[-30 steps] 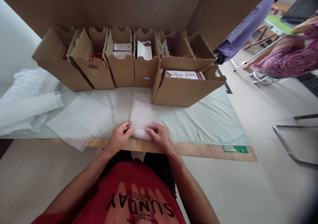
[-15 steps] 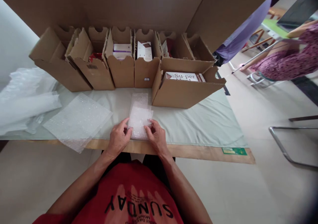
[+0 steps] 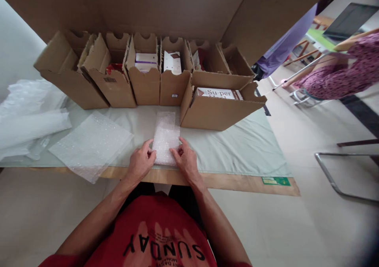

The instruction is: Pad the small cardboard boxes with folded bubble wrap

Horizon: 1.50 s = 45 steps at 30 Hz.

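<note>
A folded strip of bubble wrap lies on the cloth near the table's front edge, its long side pointing away from me. My left hand grips its left edge between thumb and fingers. On the opposite edge, my right hand pinches it, with the thumb resting on top. Whether anything is inside the folds I cannot tell. To the left, a flat sheet of bubble wrap hangs partly over the table edge.
Several open cardboard bins line the back, some holding small boxes. Another cardboard bin stands in front at right, with a white box in it. More bubble wrap is heaped at far left. Another person's patterned clothing shows at right.
The upper flap of the bubble wrap strip, shorter and offset before, now lies evenly along the layer beneath. Both hands stay at its sides, shifted only slightly.
</note>
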Tool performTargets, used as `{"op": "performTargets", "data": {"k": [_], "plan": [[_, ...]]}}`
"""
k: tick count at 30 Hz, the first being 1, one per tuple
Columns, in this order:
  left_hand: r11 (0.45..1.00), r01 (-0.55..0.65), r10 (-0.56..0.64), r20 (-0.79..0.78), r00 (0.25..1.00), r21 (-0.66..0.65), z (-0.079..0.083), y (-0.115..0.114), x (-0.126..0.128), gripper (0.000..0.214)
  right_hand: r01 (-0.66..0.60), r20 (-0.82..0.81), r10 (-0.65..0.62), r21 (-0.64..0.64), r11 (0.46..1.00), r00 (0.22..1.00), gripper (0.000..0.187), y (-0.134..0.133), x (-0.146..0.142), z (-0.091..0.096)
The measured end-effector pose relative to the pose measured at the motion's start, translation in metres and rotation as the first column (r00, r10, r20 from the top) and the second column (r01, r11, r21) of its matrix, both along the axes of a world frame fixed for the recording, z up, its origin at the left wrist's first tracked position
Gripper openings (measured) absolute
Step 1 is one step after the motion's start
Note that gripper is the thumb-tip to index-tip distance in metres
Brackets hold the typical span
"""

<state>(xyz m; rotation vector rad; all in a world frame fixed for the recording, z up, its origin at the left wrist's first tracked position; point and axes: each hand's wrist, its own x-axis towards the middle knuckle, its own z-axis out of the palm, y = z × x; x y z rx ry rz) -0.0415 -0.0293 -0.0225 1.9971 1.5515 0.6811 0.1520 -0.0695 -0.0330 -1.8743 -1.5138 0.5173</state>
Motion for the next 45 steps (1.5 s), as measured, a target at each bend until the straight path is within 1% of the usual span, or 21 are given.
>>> {"op": "performTargets", "data": {"k": [3, 5, 6, 8, 10, 12, 14, 16, 18, 20, 23, 26, 29, 32, 34, 36, 37, 39, 40, 43, 45], "plan": [[0.997, -0.004, 0.012, -0.089, 0.996, 0.081, -0.003, -0.003, 0.003, 0.052, 0.003, 0.070, -0.016, 0.184, 0.983, 0.997, 0.050, -0.015, -0.002, 0.014], [0.992, 0.006, 0.009, -0.121, 0.993, 0.125, -0.005, -0.006, 0.005, 0.056, -0.136, 0.182, 0.089, 0.262, 0.955, 0.979, 0.049, -0.029, -0.003, 0.029], [0.989, 0.012, 0.008, -0.137, 0.991, 0.145, -0.005, -0.007, 0.005, 0.057, -0.242, 0.248, 0.180, 0.249, 0.938, 0.952, 0.049, -0.035, -0.003, 0.035], [0.983, 0.026, 0.005, -0.170, 0.985, 0.182, -0.005, -0.009, 0.006, 0.057, -0.433, 0.359, 0.364, 0.134, 0.891, 0.860, 0.050, -0.041, -0.005, 0.042], [0.975, 0.042, -0.002, -0.180, 0.984, 0.220, -0.005, -0.009, 0.005, 0.055, -0.515, 0.427, 0.458, 0.021, 0.857, 0.780, 0.046, -0.041, -0.006, 0.039], [0.958, 0.082, -0.038, -0.160, 0.986, 0.276, -0.003, -0.008, 0.001, 0.053, -0.524, 0.474, 0.463, -0.004, 0.851, 0.749, 0.038, -0.036, -0.007, 0.030], [0.923, 0.184, -0.148, -0.129, 0.980, 0.337, 0.002, -0.008, -0.005, 0.047, -0.522, 0.499, 0.441, 0.025, 0.853, 0.746, 0.030, -0.031, -0.006, 0.024], [0.865, 0.355, -0.340, -0.108, 0.934, 0.355, 0.009, -0.010, -0.013, 0.044, -0.519, 0.500, 0.434, 0.035, 0.854, 0.749, 0.024, -0.028, -0.005, 0.025], [0.803, 0.497, -0.500, -0.080, 0.862, 0.329, 0.015, -0.014, -0.019, 0.050, -0.526, 0.470, 0.459, 0.012, 0.851, 0.754, 0.019, -0.028, -0.004, 0.033], [0.787, 0.541, -0.555, -0.042, 0.831, 0.295, 0.018, -0.019, -0.024, 0.056, -0.547, 0.400, 0.507, -0.017, 0.837, 0.764, 0.019, -0.029, -0.002, 0.045], [0.820, 0.492, -0.525, 0.041, 0.850, 0.292, 0.019, -0.024, -0.026, 0.047, -0.563, 0.232, 0.553, -0.027, 0.826, 0.800, 0.020, -0.032, 0.004, 0.062], [0.873, 0.418, -0.463, 0.158, 0.872, 0.252, 0.020, -0.024, -0.026, 0.030, -0.522, 0.046, 0.522, -0.023, 0.853, 0.851, 0.017, -0.034, 0.011, 0.068], [0.948, 0.314, -0.315, 0.251, 0.915, 0.046, 0.022, -0.018, -0.025, 0.024, -0.441, -0.117, 0.432, -0.063, 0.895, 0.894, 0.025, -0.031, 0.016, 0.059], [0.968, 0.212, -0.168, 0.278, 0.946, -0.136, 0.022, -0.012, -0.020, 0.028, -0.317, -0.187, 0.296, -0.095, 0.944, 0.937, 0.031, -0.022, 0.016, 0.039], [0.977, 0.148, -0.100, 0.282, 0.954, -0.155, 0.019, -0.008, -0.013, 0.031, -0.213, -0.136, 0.204, -0.055, 0.976, 0.969, 0.030, -0.018, 0.012, 0.029], [0.987, 0.080, -0.038, 0.276, 0.960, -0.141, 0.015, -0.004, -0.005, 0.035, -0.126, 0.001, 0.126, 0.079, 0.989, 0.992, 0.030, -0.019, 0.008, 0.025], [0.991, 0.045, -0.009, 0.266, 0.964, -0.129, 0.012, -0.002, -0.002, 0.038, -0.115, 0.085, 0.102, 0.161, 0.980, 0.991, 0.030, -0.021, 0.007, 0.026], [0.996, -0.002, 0.021, 0.224, 0.974, -0.086, 0.006, 0.002, 0.004, 0.043, -0.180, 0.255, 0.113, 0.258, 0.949, 0.960, 0.029, -0.028, 0.003, 0.032], [0.998, -0.009, 0.019, 0.194, 0.981, -0.056, 0.004, 0.004, 0.006, 0.043, -0.247, 0.326, 0.158, 0.252, 0.936, 0.932, 0.030, -0.031, 0.002, 0.035], [1.000, 0.014, -0.016, 0.093, 0.996, 0.022, 0.000, 0.009, 0.011, 0.036, -0.429, 0.460, 0.327, 0.134, 0.893, 0.825, 0.037, -0.033, -0.002, 0.038], [0.999, 0.015, -0.017, 0.050, 0.999, 0.045, 0.002, 0.010, 0.012, 0.032, -0.476, 0.487, 0.383, 0.077, 0.876, 0.785, 0.039, -0.027, -0.003, 0.033]]}}
